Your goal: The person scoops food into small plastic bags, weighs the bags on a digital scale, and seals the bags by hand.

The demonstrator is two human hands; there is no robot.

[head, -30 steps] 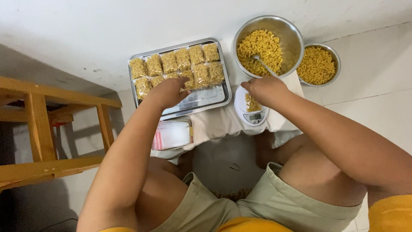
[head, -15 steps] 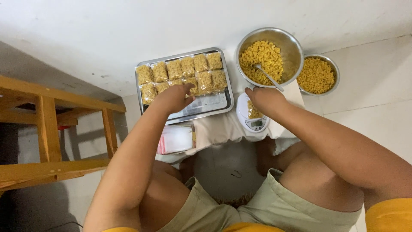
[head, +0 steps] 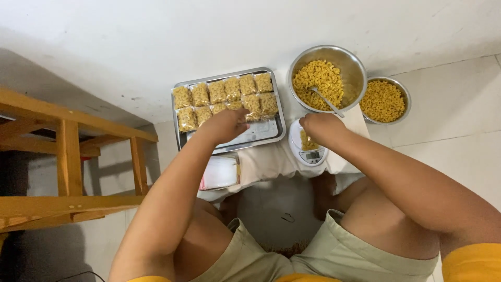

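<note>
My left hand (head: 224,125) rests on the steel tray (head: 261,133), fingers curled over a clear packet of yellow elbow pasta in the near row. Two rows of filled pasta packets (head: 224,90) lie across the tray's far half. My right hand (head: 319,125) is over the small white kitchen scale (head: 311,154) and pinches the top of a partly filled pasta bag (head: 308,143) standing on it. Just beyond that hand is a large steel bowl (head: 350,61) of pasta with a metal spoon (head: 326,100) in it.
A smaller steel bowl of pasta (head: 385,100) stands right of the large one. A stack of empty clear bags (head: 219,172) lies below the tray on a white cloth (head: 266,156). A wooden stool frame (head: 68,156) is at the left. My knees fill the foreground on the tiled floor.
The view has tilted, so tray, bowls and scale sit lower and more to the right in the picture. Both hands stay where they were on the packet and the bag.
</note>
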